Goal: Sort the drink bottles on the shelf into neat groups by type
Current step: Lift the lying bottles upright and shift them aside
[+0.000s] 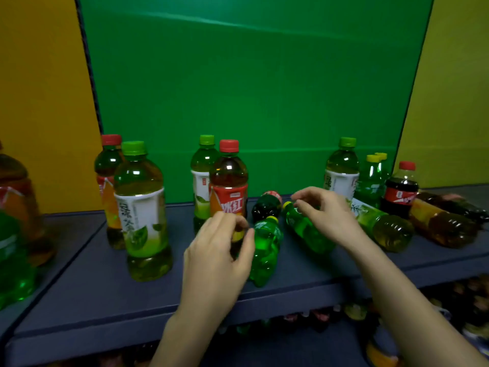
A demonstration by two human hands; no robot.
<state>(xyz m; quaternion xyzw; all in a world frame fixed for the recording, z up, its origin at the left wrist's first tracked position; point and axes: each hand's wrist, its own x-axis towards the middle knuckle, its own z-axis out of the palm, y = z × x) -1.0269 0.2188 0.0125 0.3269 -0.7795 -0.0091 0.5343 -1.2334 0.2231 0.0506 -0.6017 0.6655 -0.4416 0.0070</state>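
A dark blue-grey shelf [105, 287] carries mixed plastic drink bottles. Near the middle, two bright green soda bottles with yellow caps lie on their sides: one [264, 247] just right of the left hand [225, 250], the other [307, 229] under the right hand [325, 210].

The left hand's fingers curl by the base of an upright red-capped amber tea bottle [229, 181]; whether it grips anything cannot be told. The right hand curls loosely over its bottle's neck, contact unclear.

A dark cola bottle [266, 205] lies behind them. A green-capped, white-labelled tea bottle [143, 207] stands at near left.
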